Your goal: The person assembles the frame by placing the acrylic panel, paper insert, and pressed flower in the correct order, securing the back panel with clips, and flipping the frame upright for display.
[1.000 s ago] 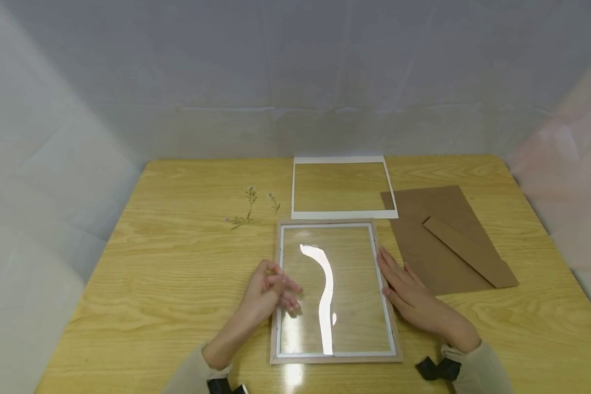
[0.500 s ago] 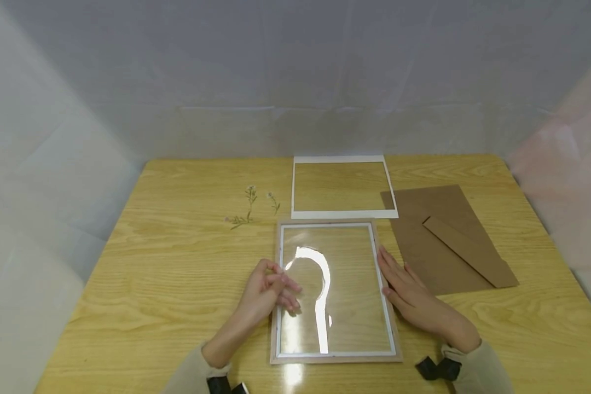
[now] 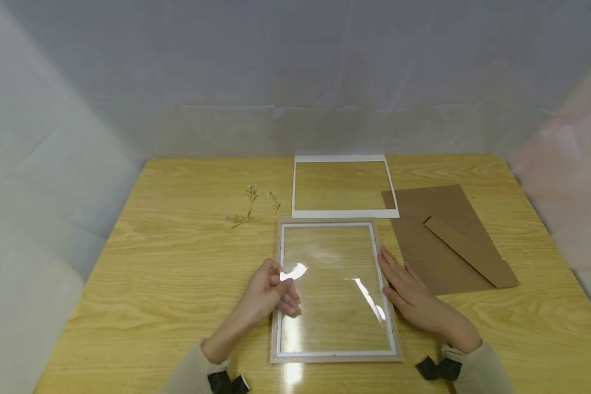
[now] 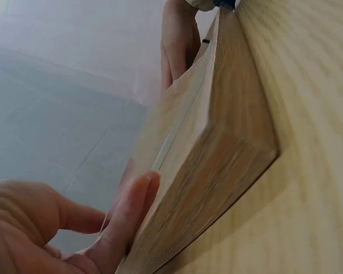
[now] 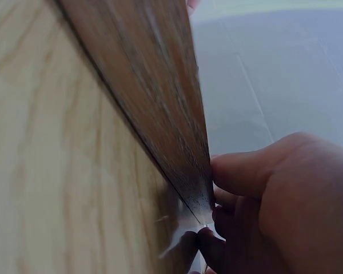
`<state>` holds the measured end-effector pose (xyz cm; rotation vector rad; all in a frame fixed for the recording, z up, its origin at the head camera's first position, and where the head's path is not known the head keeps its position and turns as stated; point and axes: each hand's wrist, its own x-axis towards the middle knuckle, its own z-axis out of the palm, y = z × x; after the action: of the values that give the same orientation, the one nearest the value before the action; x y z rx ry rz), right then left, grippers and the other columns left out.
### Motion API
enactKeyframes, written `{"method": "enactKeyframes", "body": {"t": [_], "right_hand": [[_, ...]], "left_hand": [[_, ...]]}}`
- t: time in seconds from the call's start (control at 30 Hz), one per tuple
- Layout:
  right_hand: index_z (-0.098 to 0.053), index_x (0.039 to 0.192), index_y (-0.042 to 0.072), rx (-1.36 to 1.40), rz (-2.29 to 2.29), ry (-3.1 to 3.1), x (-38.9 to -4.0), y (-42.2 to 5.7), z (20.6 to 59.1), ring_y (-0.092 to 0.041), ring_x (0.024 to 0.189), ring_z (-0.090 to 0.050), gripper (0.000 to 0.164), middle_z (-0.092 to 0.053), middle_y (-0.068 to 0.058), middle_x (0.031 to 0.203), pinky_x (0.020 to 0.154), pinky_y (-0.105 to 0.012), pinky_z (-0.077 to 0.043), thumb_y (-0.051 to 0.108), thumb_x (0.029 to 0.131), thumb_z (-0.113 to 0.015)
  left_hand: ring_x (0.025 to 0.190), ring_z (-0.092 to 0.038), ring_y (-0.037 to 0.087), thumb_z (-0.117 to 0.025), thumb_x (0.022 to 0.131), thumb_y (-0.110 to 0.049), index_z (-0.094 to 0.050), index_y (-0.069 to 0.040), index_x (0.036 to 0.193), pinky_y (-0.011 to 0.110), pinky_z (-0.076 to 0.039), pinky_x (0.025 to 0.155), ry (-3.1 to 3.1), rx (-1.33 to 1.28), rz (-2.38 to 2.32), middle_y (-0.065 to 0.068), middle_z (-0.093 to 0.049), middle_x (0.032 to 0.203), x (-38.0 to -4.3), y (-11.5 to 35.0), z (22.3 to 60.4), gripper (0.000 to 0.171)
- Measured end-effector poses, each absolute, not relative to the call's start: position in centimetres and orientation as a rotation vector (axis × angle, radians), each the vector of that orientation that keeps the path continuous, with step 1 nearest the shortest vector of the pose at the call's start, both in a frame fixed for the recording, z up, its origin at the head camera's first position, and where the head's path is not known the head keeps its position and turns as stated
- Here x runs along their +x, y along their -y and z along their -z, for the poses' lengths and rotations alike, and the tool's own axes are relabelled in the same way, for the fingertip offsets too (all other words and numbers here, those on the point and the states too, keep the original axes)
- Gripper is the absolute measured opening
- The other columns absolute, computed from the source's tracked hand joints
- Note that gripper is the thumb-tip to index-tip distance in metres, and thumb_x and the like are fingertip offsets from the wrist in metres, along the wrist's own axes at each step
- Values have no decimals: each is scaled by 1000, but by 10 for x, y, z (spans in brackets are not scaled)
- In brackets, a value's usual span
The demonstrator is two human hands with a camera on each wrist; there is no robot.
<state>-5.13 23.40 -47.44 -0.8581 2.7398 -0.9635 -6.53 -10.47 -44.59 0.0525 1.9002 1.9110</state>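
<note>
A light wooden picture frame (image 3: 335,359) lies flat in front of me in the head view, a white inner border along its opening. Inside it is a clear sheet (image 3: 332,312) with bright reflections. My left hand (image 3: 263,293) is at the frame's left side and pinches the sheet's edge between thumb and fingers; in the left wrist view the thin edge shows by the fingertips (image 4: 151,180). Along the frame's right side rests my right hand (image 3: 418,303), its fingers fairly straight. In the right wrist view, that thumb touches the frame's dark-looking side (image 5: 154,85).
Behind the frame lies a white rectangular mat (image 3: 345,214) with an open middle. It overlaps a brown backing board (image 3: 443,205) with a stand strip (image 3: 468,251) at the right. Small flower sprigs (image 3: 250,205) lie at the back left of the wooden table (image 3: 167,262).
The long curved reflection on the clear sheet has broken into smaller patches at left and right. The left fingers have shifted slightly, while the right hand and frame stay in place.
</note>
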Motion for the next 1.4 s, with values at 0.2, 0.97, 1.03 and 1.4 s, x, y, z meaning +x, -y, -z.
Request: {"method": "enactKeyframes", "body": {"t": [0.2, 0.97, 1.03, 1.4], "right_hand": [[-13, 156, -3, -851, 945, -2750, -51, -235, 475, -22, 152, -3, 61, -6, -20, 164, 121, -49, 1, 15, 106, -44], [-9, 158, 0, -806, 954, -2700, -52, -236, 476, -23, 152, 0, 63, -1, -18, 165, 121, -42, 8, 16, 107, -43], [-9, 158, 0, -806, 950, -2702, -52, -236, 476, -23, 152, 0, 63, -1, -17, 165, 121, -42, 8, 17, 107, -43], [-9, 157, -1, -800, 968, -2694, -51, -234, 475, -24, 152, 0, 63, -1, -18, 165, 121, -45, 7, 16, 107, -43]], "left_hand": [[43, -62, 23, -58, 97, 0, -42, 3, 100, 36, -55, 41, -2155, 150, -1668, 18, -63, 63, -69, 111, 444, 17], [46, -35, 9, -73, 89, -40, -48, -9, 83, 19, -27, 36, -2965, 602, -642, -3, -41, 59, -75, 110, 451, 41], [54, -40, 13, -76, 87, -41, -48, -8, 87, 20, -32, 40, -3016, 633, -606, 1, -44, 68, -74, 109, 450, 43], [144, -19, 48, -69, 87, -55, -45, -11, 145, 68, -33, 106, -2918, 805, -627, 24, -26, 157, -69, 108, 449, 77]]}}
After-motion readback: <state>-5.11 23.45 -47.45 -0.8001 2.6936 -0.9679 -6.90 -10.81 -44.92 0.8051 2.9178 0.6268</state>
